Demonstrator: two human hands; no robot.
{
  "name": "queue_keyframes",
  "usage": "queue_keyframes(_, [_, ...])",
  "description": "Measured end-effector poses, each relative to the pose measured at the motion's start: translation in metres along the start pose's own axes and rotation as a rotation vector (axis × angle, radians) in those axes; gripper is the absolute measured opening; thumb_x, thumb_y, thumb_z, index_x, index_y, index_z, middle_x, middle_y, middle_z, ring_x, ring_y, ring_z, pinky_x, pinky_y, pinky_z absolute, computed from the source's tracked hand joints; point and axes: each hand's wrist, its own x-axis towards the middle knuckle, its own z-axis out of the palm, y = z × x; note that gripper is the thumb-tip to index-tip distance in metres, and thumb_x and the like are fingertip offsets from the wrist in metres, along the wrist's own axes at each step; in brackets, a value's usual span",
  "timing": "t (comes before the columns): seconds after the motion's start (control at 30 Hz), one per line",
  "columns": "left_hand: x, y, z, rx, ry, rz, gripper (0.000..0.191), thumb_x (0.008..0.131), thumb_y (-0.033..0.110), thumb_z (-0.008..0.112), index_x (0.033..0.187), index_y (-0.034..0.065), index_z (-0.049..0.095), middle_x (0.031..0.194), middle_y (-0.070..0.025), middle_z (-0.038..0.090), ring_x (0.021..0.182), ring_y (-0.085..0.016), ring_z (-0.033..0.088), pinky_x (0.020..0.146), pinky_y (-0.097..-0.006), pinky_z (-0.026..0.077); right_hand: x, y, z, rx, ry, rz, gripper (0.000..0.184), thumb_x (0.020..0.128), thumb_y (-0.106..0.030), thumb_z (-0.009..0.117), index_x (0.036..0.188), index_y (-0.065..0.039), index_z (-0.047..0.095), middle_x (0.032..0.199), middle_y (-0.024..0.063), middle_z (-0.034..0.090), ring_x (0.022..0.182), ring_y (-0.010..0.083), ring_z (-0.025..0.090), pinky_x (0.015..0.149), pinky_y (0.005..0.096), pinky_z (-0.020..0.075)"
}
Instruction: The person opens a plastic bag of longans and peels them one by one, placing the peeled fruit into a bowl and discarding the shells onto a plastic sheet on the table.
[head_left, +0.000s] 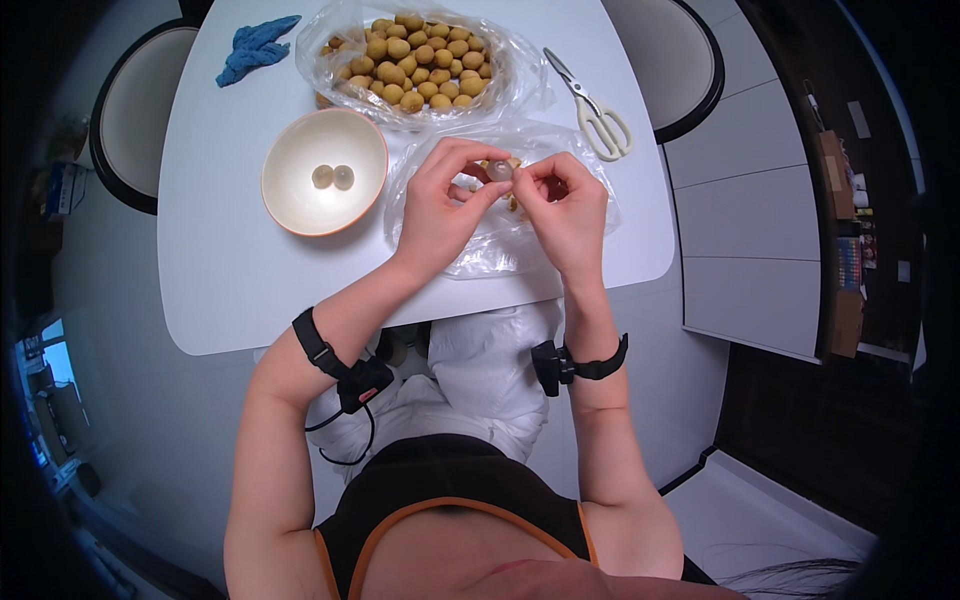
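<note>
Between the fingertips of my left hand (448, 199) is a peeled longan (500, 171), pale and translucent. My right hand (564, 206) meets it from the right, thumb and forefinger pinched at the fruit's edge; whether they grip a bit of peel is hidden. Both hands are above a clear plastic bag (487, 259) spread flat, with pieces of brown longan peel (514, 202) on it, partly covered by my fingers. Left of my hands stands a cream bowl (300, 202) with an orange rim, and two peeled longans (333, 177) lie inside it.
Beyond my hands, an open clear bag (517, 90) holds many unpeeled longans (420, 71). Scissors (592, 112) with white handles lie at the right, blades pointing away. A crumpled blue cloth (257, 49) rests at the far left of the white table (217, 292). Chairs (150, 112) flank both sides.
</note>
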Motion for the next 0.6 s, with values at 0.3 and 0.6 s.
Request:
queue_keyframes(0.3, [0.003, 0.011, -0.003, -0.201, 0.041, 0.067, 0.031, 0.093, 0.001, 0.075, 0.124, 0.0085, 0.074, 0.12, -0.0054, 0.063, 0.092, -0.009, 0.062, 0.077, -0.0228, 0.055, 0.0, -0.023, -0.001, 0.528, -0.155, 0.126, 0.023, 0.098, -0.008, 0.074, 0.12, 0.001, 0.073, 0.098, 0.0056, 0.074, 0.087, 0.0101, 0.07, 0.075, 0.0249, 0.0576])
queue_keyframes(0.6, [-0.008, 0.041, -0.015, 0.054, 0.025, 0.192, 0.032, 0.092, -0.001, 0.076, 0.123, 0.005, 0.075, 0.123, -0.0089, 0.067, 0.102, -0.018, 0.072, 0.086, -0.0307, 0.064, -0.001, -0.022, -0.01, 0.439, -0.24, -0.008, 0.025, 0.097, -0.009, 0.077, 0.119, 0.003, 0.075, 0.101, 0.0086, 0.079, 0.089, 0.0132, 0.074, 0.076, 0.0259, 0.0599])
